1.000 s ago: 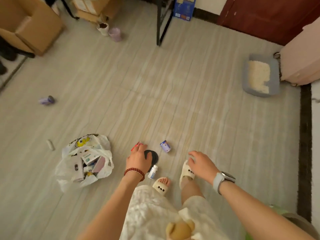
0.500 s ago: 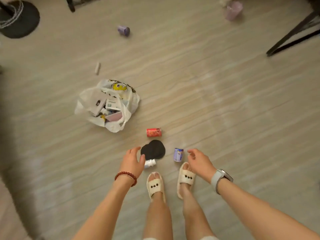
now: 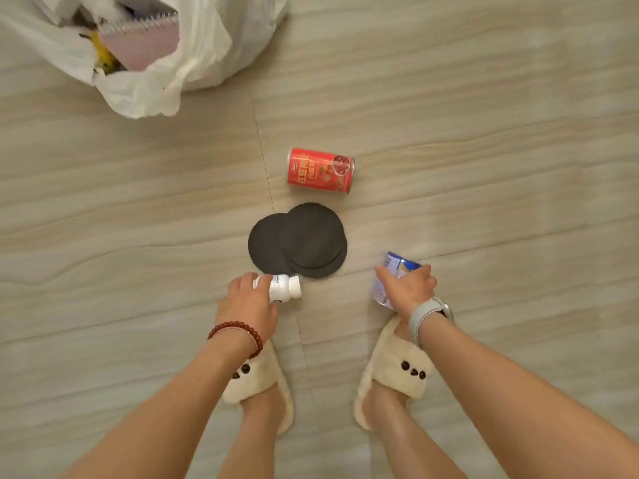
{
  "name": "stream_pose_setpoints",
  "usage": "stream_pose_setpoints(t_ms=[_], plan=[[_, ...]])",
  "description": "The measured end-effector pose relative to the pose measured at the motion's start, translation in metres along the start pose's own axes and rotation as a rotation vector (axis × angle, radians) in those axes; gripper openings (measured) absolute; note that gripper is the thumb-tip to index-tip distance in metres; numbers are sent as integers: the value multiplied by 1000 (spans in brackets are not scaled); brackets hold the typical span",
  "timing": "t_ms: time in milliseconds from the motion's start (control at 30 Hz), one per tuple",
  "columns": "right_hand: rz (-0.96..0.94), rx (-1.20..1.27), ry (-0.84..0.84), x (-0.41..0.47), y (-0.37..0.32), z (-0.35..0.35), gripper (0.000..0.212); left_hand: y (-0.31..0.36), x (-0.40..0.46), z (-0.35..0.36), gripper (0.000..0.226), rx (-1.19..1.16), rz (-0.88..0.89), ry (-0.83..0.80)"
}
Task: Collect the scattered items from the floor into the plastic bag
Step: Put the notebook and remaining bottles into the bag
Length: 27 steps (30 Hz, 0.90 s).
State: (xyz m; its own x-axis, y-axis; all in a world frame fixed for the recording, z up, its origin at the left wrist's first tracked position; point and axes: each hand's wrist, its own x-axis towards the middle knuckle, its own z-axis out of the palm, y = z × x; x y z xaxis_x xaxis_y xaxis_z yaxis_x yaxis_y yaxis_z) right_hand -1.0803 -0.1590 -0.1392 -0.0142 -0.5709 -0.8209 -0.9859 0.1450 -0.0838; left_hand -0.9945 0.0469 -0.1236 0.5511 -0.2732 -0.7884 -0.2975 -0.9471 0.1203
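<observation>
**Both hands down on items at the person's feet**

Left hand (image 3: 247, 302) curls round a small white bottle (image 3: 285, 288) lying on its side on the floor (image 3: 484, 115), fingers wrapped over the bottle's base end while the capped end pokes out to the right. A red bead bracelet (image 3: 238, 331) circles that wrist. Right hand (image 3: 408, 288) grips a blue and white can (image 3: 394, 271) from above, fingers spread over its side; a watch with a grey band (image 3: 427, 314) sits on the wrist.

Between and just beyond the two hands lie two black discs (image 3: 301, 240), overlapping each other flat on the floor, with the white bottle just touching their near edge. Beyond the discs a red can (image 3: 321, 170) lies on its side, apart from them. Farther off, at the upper left, the white plastic bag (image 3: 207, 39) rests open on the floor, well apart from both hands. Inside it a pink spiral notebook (image 3: 141, 43) shows, along with something yellow that cannot be made out.

The person stands in cream fluffy slippers (image 3: 397, 371), one foot beneath each forearm.
</observation>
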Motion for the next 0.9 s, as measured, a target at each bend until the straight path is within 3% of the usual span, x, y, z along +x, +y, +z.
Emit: stream_pose_setpoints(t_ms=[133, 267, 400, 700, 800, 900], plan=[[-39, -22, 39, 35, 10, 27, 83, -9, 40, 48, 48, 230, 109, 73], [-167, -107, -3, 38, 10, 27, 70, -11, 48, 50, 47, 225, 89, 0], [-237, -123, -140, 3, -7, 7, 57, -6, 29, 12, 51, -134, 13, -54], [-238, 185, -215, -123, -101, -20, 61, -11, -27, -157, 34, -736, -119, 157], [-310, 263, -277, -155, -147, -20, 55, -26, -40, -213, 21, -927, -183, 229], [-478, 330, -329, -176, -194, -21, 51, -46, -38, -254, 24, -1103, -223, 336]])
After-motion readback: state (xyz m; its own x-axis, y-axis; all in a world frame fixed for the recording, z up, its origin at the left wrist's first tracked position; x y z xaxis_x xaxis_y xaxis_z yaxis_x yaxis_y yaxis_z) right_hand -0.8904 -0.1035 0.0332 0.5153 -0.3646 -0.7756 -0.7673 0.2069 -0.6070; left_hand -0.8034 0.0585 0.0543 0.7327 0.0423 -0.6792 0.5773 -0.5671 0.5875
